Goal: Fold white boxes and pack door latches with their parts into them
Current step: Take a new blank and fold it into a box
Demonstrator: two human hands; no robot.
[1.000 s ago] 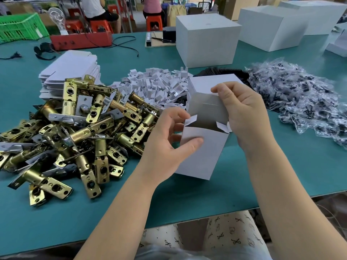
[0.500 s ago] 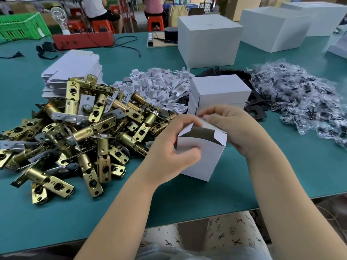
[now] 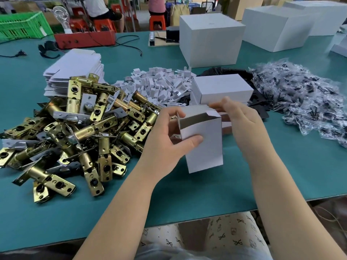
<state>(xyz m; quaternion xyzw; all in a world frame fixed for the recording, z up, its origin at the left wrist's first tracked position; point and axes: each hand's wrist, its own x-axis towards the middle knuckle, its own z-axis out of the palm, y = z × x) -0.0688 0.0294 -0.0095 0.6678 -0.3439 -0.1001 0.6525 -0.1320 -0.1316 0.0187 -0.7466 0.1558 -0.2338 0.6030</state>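
Note:
A small white box stands upright on the green table, its top end open with flaps up. My left hand grips its left side, thumb across the front face. My right hand pinches a flap at the box's top right corner. A heap of brass door latches lies to the left. Behind the box sit a closed small white box, a pile of white card inserts, a stack of flat box blanks and clear bags of small parts on the right.
Large white cartons stand at the back, with a red tool tray, a green crate and cables. Black flat parts lie by the closed box. People sit on red stools beyond. The table's front edge is near my lap.
The box came down from mid-air and now stands upright on the table. My right hand shifted from the raised lid flap to the top right flap.

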